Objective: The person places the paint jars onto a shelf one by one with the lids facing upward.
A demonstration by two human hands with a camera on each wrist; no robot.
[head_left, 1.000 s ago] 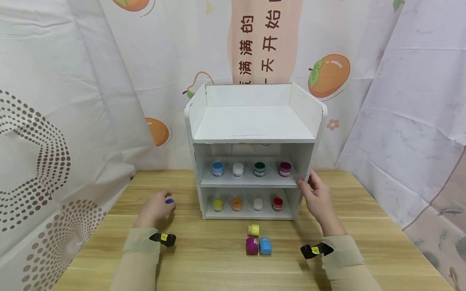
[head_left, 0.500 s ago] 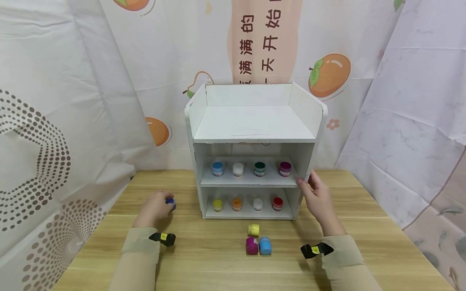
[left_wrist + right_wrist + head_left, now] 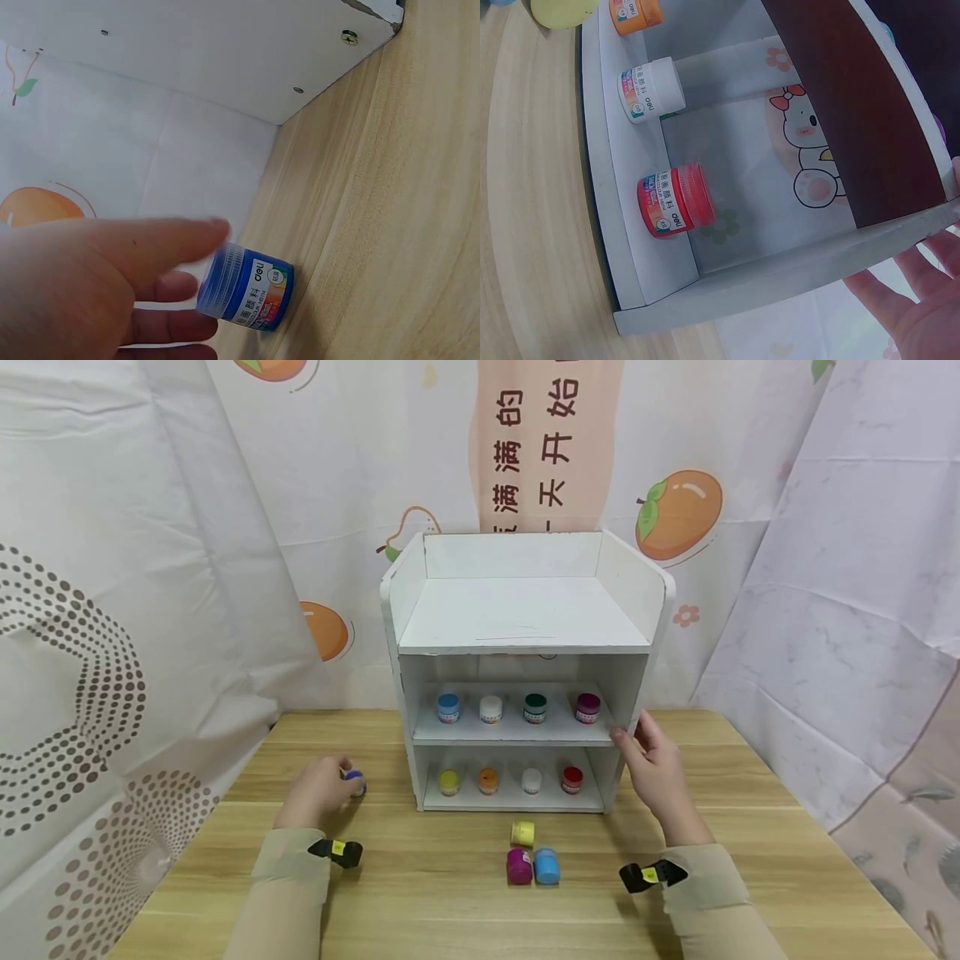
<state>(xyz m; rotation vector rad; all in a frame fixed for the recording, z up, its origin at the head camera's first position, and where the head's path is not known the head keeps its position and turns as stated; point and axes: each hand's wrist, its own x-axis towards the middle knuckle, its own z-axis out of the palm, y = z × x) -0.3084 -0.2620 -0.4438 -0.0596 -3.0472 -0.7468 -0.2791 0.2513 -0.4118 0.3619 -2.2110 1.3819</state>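
Observation:
At the table's left side my left hand has its thumb and fingers about the lid of a blue paint jar. The jar rests on the wood, its label visible in the left wrist view; the fingers partly cover it in the head view. My right hand grips the right side panel of a white shelf unit, thumb at the front edge and fingers along the outside. The lower shelf bears yellow, orange, white and red jars, among them a red jar and a white jar.
On the middle shelf stand light blue, white, green and purple jars, such as a green jar. Before the unit lie a yellow jar, a purple jar and a light blue jar. A patterned curtain hangs behind.
The blue jar has turned and shifted slightly right at my left hand, and more of its side shows. My right hand stays on the shelf unit.

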